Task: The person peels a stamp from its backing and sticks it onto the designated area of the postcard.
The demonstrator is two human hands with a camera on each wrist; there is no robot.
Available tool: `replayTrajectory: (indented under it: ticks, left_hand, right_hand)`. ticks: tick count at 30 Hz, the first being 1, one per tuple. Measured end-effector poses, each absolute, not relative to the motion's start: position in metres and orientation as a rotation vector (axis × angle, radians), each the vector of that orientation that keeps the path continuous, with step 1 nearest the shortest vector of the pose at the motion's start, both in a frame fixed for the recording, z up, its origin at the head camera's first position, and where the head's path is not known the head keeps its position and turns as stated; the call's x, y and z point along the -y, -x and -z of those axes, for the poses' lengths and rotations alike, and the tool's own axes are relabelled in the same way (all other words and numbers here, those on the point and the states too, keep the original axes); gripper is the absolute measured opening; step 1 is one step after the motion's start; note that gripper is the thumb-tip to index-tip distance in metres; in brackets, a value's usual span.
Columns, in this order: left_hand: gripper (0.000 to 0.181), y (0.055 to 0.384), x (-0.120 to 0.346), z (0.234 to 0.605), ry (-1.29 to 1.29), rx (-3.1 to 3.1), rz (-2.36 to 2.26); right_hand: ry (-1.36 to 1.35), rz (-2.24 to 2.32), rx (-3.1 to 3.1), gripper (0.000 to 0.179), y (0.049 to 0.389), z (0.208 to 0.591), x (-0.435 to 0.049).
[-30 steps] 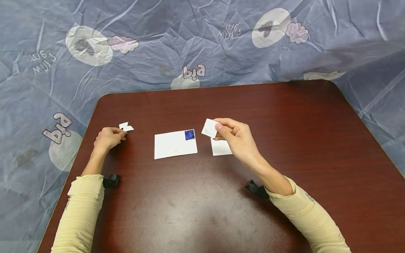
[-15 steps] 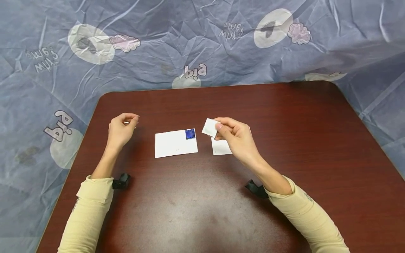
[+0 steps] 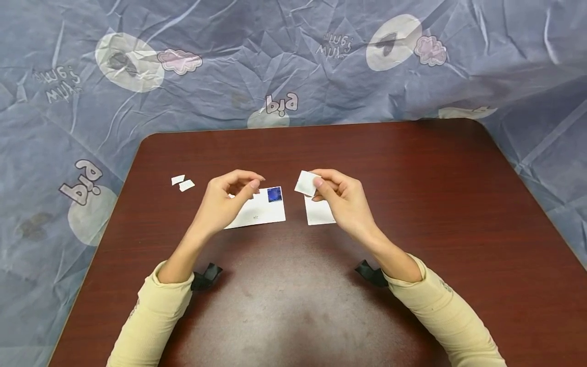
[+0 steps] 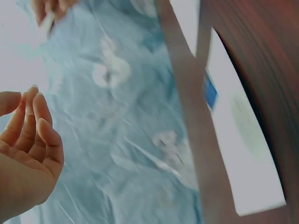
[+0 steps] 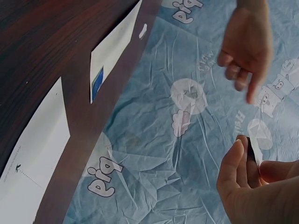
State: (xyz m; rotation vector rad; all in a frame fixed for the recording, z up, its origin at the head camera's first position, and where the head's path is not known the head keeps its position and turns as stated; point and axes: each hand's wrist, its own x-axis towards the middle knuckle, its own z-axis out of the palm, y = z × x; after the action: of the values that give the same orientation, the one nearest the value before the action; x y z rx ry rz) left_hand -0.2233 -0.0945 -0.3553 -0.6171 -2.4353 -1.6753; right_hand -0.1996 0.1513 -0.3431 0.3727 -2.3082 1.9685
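Note:
My right hand [image 3: 346,204] pinches a small white paper square [image 3: 306,183] between thumb and fingers, above the table. One face of that square [image 5: 255,151] looks dark in the right wrist view. My left hand [image 3: 222,201] hovers over the left part of a white envelope [image 3: 263,210], which bears a dark blue stamp [image 3: 274,194] in its upper right corner. The left fingers are loosely bent, and nothing shows between them in the left wrist view. Partly hidden below my right hand lies a second white envelope or card [image 3: 320,215], with fine print visible in the right wrist view.
Two small white paper scraps [image 3: 186,185] lie at the left of the brown table [image 3: 412,178]. A wrinkled blue printed cloth [image 3: 220,61] hangs behind the table's far edge. A black wrist camera mount [image 3: 206,277] sits on the left sleeve.
The left hand has left the paper scraps at the far left and moved right, over the stamped envelope. The scraps stay on the table. My right hand keeps hold of the paper square, almost still.

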Motion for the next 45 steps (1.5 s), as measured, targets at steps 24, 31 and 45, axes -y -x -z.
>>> replayTrajectory:
  ticks: [24,31,45]
  left_hand:
    - [0.020,0.200,0.044,0.347,0.752,2.468,1.963]
    - [0.020,0.201,0.034,0.348,0.683,2.472,1.993]
    - [0.020,0.197,0.026,0.350,0.686,2.318,2.152]
  right_hand:
    - [-0.586,-1.836,2.270,0.019,0.190,0.342,-0.148]
    - [-0.769,-1.364,2.193,0.022,0.191,0.350,-0.151]
    - [-0.903,-0.886,2.002,0.019,0.188,0.359,-0.148]
